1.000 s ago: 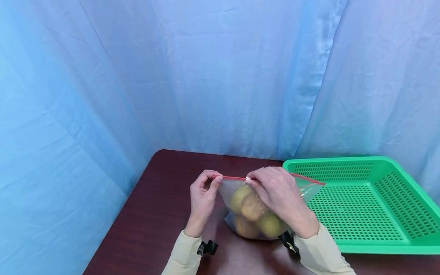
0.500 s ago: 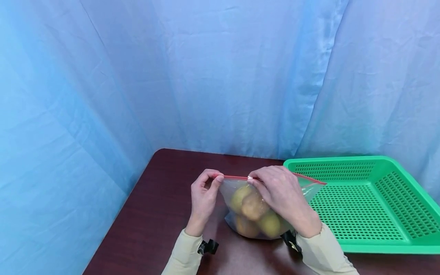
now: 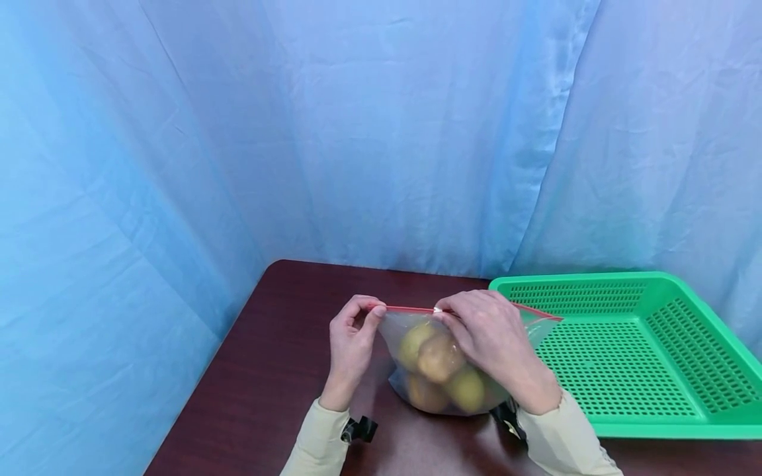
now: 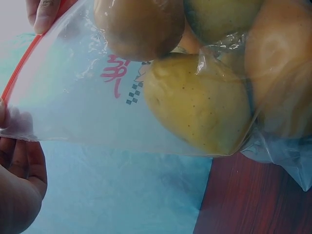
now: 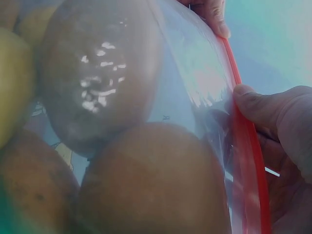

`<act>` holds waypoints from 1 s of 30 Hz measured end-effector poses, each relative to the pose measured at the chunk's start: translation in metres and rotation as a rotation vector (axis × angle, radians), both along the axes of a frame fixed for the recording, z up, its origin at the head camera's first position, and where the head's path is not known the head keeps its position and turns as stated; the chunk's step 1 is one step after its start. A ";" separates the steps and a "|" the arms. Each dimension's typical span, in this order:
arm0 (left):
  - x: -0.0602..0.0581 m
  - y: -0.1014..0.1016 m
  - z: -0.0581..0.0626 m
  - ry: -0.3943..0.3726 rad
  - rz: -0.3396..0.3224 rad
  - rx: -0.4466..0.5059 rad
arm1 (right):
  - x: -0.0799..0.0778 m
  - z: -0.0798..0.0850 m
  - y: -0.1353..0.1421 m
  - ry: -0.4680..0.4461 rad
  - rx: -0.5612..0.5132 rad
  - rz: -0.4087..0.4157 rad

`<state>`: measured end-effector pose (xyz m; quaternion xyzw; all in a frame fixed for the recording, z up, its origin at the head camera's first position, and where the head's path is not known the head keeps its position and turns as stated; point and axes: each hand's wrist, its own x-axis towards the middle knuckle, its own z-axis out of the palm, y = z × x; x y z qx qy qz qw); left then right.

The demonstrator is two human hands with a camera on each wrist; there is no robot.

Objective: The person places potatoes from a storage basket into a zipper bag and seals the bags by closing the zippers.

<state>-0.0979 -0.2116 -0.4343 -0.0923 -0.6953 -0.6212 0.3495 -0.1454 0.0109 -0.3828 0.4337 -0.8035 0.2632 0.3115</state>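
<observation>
A clear zip bag with a red zip edge stands on the table, bulging with several yellow and brownish oval fruits that look like mangoes. My left hand pinches the bag's upper left corner between thumb and fingers. Farther right along the red edge, my right hand pinches the zip at a small white slider. Its back covers part of the bag's right side. In the left wrist view, pink print and a dotted yellow fruit show through the plastic.
A green perforated basket stands right of the bag, whose right corner overlaps it in the head view. The dark red-brown table extends to the left. Blue curtains hang behind and at the left.
My right hand has slid slightly right along the red zip edge, and the white slider has moved with it. My left hand stays at the corner.
</observation>
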 end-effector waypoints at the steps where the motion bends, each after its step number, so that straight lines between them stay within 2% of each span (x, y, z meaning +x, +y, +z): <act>1: 0.000 0.000 0.000 0.002 -0.001 0.001 | 0.000 0.000 0.000 0.002 -0.001 0.000; 30: -0.002 -0.001 -0.001 0.012 -0.020 0.018 | 0.001 -0.004 0.009 0.004 -0.015 -0.023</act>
